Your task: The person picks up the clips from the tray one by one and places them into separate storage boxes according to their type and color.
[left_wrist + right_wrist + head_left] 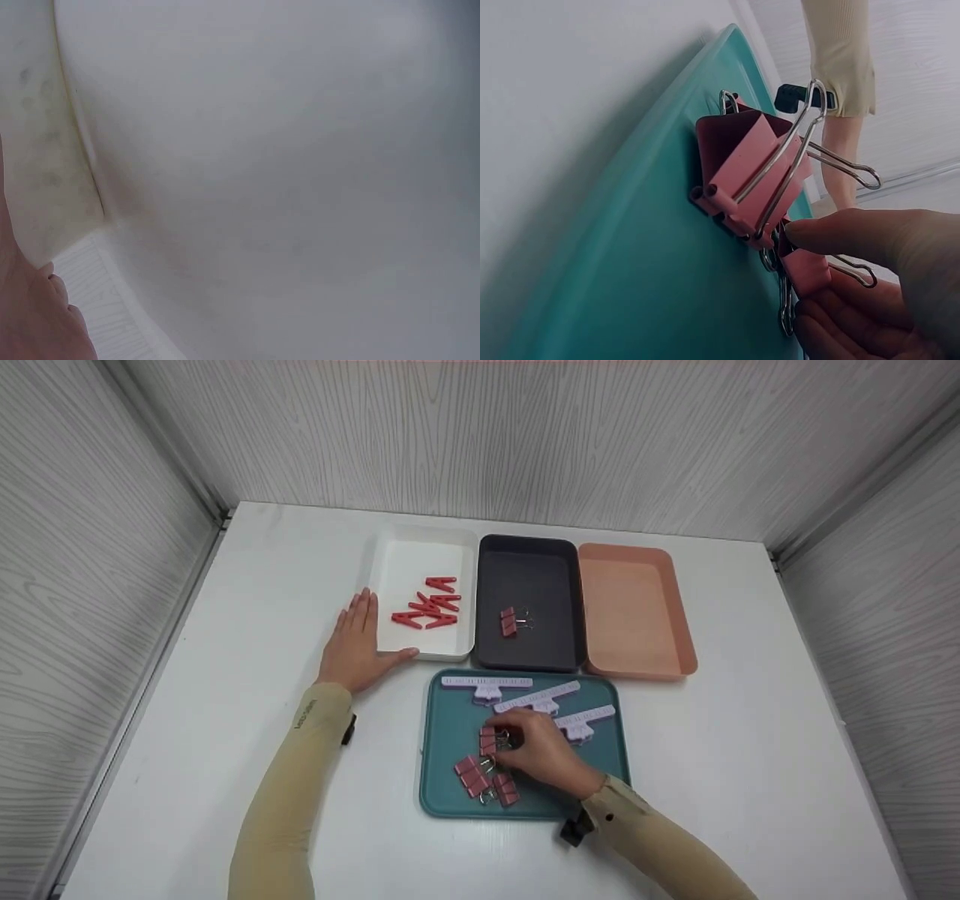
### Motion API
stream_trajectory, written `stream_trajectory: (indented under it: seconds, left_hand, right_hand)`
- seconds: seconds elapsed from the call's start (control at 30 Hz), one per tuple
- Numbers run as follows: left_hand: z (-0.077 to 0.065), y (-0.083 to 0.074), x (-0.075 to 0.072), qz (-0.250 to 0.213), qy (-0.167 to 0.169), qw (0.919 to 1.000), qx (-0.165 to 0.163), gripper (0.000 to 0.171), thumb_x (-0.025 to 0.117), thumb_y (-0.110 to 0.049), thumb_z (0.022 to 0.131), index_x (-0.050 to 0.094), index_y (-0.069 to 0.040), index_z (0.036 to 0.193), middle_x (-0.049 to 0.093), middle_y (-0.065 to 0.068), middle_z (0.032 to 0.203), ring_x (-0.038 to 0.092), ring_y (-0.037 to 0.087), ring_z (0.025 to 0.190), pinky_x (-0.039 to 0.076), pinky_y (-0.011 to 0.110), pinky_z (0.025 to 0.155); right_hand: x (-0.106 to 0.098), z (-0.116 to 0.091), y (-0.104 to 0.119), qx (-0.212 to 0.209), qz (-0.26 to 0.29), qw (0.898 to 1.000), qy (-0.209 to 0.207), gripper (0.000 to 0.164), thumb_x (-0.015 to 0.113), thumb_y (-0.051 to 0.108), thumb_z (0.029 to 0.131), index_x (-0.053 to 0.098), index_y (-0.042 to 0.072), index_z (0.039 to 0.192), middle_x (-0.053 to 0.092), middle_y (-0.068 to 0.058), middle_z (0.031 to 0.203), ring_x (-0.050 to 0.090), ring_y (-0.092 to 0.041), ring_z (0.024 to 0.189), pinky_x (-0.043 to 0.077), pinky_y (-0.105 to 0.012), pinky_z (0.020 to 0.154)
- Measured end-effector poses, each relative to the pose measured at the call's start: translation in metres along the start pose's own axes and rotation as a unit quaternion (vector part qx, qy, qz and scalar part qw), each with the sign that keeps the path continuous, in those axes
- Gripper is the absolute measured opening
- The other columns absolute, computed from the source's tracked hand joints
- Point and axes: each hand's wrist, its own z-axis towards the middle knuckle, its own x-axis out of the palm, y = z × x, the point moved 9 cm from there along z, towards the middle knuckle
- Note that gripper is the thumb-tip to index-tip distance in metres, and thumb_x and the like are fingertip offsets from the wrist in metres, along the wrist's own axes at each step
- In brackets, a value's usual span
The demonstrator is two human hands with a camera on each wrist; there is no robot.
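Note:
On the teal tray [439, 735] my right hand [541, 746] pinches a pink binder clip [487, 741] between thumb and fingers; the right wrist view shows that binder clip [808, 271] close up. Several more pink binder clips [472, 776] lie beside it on the tray. Three lilac ruler-shaped clips [487, 684] are along the tray's far side, partly covered by my hand. My left hand [356, 649] rests with straight fingers against the left side and near corner of the white tray [390, 649], which holds several red clothespins [441, 620].
Behind the teal tray stand a dark tray [529, 652] with one pink binder clip [508, 622] in it and a peach tray [630, 607] to its right. White wood-grain panels [480, 442] enclose the white table [750, 735] at the back and sides.

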Motion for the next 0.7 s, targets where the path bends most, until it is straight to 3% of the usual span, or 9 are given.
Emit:
stream_trajectory:
  seconds: [0.7]
  left_hand:
    - [-0.0009, -0.0013, -0.0021, 0.000, -0.004, 1.0000, 0.004, 0.127, 0.050, -0.087, 0.082, 0.002, 0.000, 0.162, 0.001, 0.015, 0.169, -0.002, 0.028, 0.155, -0.003, 0.038, 0.123]
  right_hand:
    - [-0.0093, -0.0012, -0.0017, 0.013, 0.041, 0.999, -0.007, 0.042, 0.082, 0.009, 0.088, 0.071, 0.009, 0.129, 0.067, 0.003, 0.116, 0.063, -0.013, 0.103, 0.054, -0.030, 0.095]
